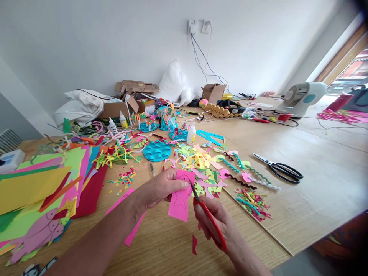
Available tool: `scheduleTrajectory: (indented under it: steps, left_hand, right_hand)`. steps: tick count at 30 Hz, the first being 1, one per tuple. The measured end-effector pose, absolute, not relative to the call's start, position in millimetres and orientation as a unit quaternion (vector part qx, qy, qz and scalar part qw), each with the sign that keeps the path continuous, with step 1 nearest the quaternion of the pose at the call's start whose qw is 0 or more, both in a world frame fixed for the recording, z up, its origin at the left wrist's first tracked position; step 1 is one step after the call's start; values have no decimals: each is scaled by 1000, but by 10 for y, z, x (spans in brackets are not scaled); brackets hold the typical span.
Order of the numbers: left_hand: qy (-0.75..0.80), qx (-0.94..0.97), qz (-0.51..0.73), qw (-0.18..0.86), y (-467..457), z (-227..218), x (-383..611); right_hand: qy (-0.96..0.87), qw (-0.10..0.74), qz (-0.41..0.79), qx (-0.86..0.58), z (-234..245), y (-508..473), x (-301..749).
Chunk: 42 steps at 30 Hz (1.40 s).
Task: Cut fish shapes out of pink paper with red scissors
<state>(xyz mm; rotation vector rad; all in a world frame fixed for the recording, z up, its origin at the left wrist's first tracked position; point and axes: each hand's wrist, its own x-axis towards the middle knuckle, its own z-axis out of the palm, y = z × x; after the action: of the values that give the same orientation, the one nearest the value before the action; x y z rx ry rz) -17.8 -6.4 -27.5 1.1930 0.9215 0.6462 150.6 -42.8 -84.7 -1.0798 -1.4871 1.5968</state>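
Note:
My left hand (161, 188) pinches a bright pink paper strip (177, 209) between thumb and fingers, with a fish-like outline drawn on it in dark line. Red-handled scissors (211, 222) are gripped in my right hand (214, 216), their dark blades meeting the strip's right edge near my left thumb. Whether the blades are fully closed I cannot tell. Below lies a small red paper scrap (194, 244) on the wooden table (161, 249). Another pink strip (135, 230) lies under my left forearm.
Coloured sheets (31, 188) are stacked at left, beside purple paper fish (37, 234). Paper scraps (201, 159) and a blue scalloped disc (156, 150) lie ahead. Black-handled scissors (283, 171), a thin wooden stick (258, 222) and a white fan (301, 97) are at right.

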Motion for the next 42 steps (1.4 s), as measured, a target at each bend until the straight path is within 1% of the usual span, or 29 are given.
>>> scheduleTrajectory:
  steps: [15, 30, 35, 42]
  left_hand:
    - [388, 536, 323, 677, -34, -367, -173]
    - [389, 541, 315, 676, -43, -350, -170]
    - [394, 526, 335, 675, -43, -363, -159]
    - [383, 504, 365, 683, -50, -373, -126]
  right_hand:
    - [-585, 353, 605, -410, -727, -425, 1478]
    - [-582, 351, 605, -414, -864, -409, 1501]
    - [-586, 357, 594, -420, -891, -415, 1505]
    - [-576, 361, 603, -419, -794, -423, 1478]
